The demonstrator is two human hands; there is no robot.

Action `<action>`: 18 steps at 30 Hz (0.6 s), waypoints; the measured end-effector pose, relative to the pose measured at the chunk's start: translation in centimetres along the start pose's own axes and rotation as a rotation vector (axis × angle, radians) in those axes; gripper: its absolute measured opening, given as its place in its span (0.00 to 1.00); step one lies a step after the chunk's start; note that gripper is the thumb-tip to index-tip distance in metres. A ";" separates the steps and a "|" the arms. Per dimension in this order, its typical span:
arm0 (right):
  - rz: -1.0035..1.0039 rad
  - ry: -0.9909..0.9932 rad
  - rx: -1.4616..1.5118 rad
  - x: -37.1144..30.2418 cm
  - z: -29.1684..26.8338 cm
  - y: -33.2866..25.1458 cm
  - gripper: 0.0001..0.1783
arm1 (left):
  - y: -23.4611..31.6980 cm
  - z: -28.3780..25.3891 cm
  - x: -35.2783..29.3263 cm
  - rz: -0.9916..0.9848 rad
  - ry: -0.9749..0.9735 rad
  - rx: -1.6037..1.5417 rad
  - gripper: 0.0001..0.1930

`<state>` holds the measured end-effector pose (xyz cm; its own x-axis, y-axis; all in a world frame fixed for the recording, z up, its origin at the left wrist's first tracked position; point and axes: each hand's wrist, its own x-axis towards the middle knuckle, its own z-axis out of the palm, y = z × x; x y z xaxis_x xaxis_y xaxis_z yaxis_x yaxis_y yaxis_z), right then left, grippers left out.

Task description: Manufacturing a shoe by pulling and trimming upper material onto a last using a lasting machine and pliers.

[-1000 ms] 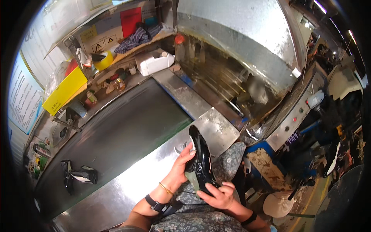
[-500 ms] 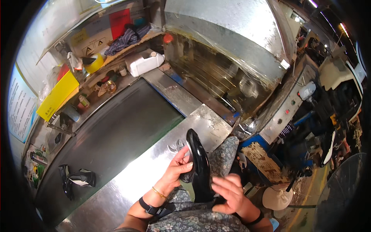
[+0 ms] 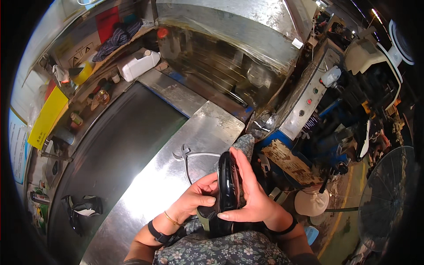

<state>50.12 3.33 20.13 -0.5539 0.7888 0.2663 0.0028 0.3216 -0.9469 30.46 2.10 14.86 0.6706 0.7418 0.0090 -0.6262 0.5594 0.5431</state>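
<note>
A glossy black shoe (image 3: 227, 185) stands nearly upright over my lap, its rounded end pointing away from me. My left hand (image 3: 196, 196) grips it from the left, thumb in view and the other fingers partly hidden behind it. From the right, my right hand (image 3: 251, 194) presses against its side, fingers stretched up along it and thumb across the near part. Just left of the shoe, metal pincers (image 3: 185, 152) with curved handles lie on the shiny metal ledge (image 3: 128, 212).
A dark conveyor belt (image 3: 119, 137) runs left of the ledge, carrying black-and-white shoes (image 3: 84, 206) at its near end. Beyond stands a metal-hooded machine (image 3: 229, 20). A white jug (image 3: 138, 65) sits by the shelf. At right are a control panel (image 3: 309, 97) and a fan (image 3: 384, 198).
My right hand has moved from beside the shoe onto its right side. The shoe has turned slightly. The view has shifted, and the pincers now show more fully.
</note>
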 end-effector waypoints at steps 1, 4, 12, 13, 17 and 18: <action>0.000 0.002 0.000 -0.1 0.0 -0.1 0.69 | 0.0 0.1 -0.1 -0.002 0.000 0.000 0.46; 0.030 -0.048 0.017 -0.4 -0.2 -0.9 0.70 | -0.1 0.4 -0.2 -0.024 0.010 0.019 0.47; 0.141 0.067 0.179 -0.8 -0.4 -0.7 0.64 | -0.3 1.3 0.1 -0.049 -0.022 0.041 0.45; 0.142 0.071 0.177 -0.9 -0.6 -0.7 0.64 | -0.3 1.3 0.2 -0.052 -0.025 0.040 0.45; 0.173 0.035 0.166 -1.2 -1.2 -0.5 0.61 | -0.4 1.2 0.6 -0.071 -0.071 0.053 0.45; 0.184 0.049 0.134 -1.3 -1.3 -0.4 0.59 | -0.5 1.2 0.6 -0.075 -0.083 0.058 0.45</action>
<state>51.91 2.78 20.41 -0.5133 0.8533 0.0923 -0.0125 0.1001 -0.9949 31.66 1.88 15.60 0.7466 0.6644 0.0347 -0.5508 0.5880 0.5924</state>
